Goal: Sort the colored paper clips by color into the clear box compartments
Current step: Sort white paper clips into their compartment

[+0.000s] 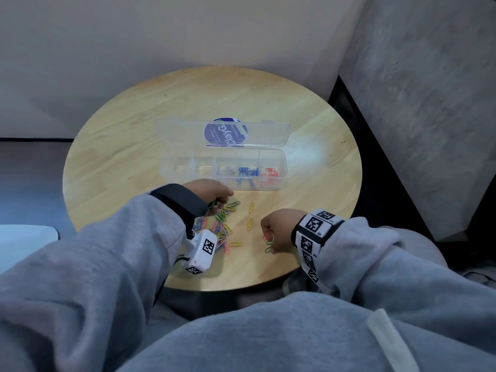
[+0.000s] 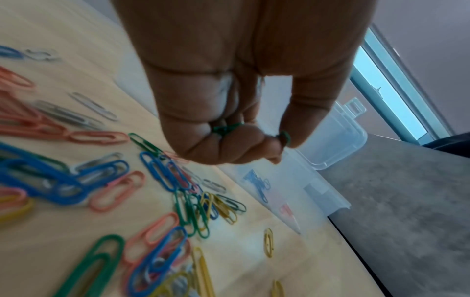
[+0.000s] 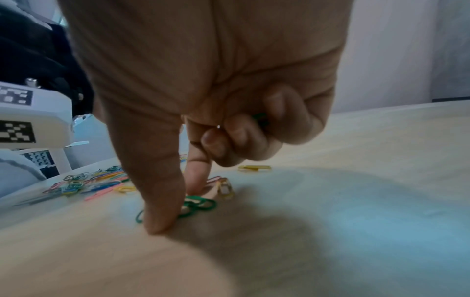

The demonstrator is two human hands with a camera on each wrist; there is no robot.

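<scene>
A clear box (image 1: 177, 167) lies open mid-table; its right compartments hold white, blue and red clips. A mixed pile of paper clips (image 1: 222, 226) lies in front of it. My left hand (image 1: 220, 202) hovers over the pile's far end, fingers curled round green clips (image 2: 226, 128), with one more green clip (image 2: 284, 138) pinched between thumb and forefinger. My right hand (image 1: 269, 244) is at the table's near right. Its thumb and forefinger press down on a green clip (image 3: 195, 205) on the wood. Its other fingers are curled over another green clip (image 3: 259, 117).
The box's lid (image 1: 268, 132) lies flat behind it over a round blue sticker (image 1: 222, 132). Loose yellow clips (image 1: 251, 207) and a pink clip (image 1: 265, 237) lie between my hands. The round table's edge (image 1: 241, 287) is close below my wrists.
</scene>
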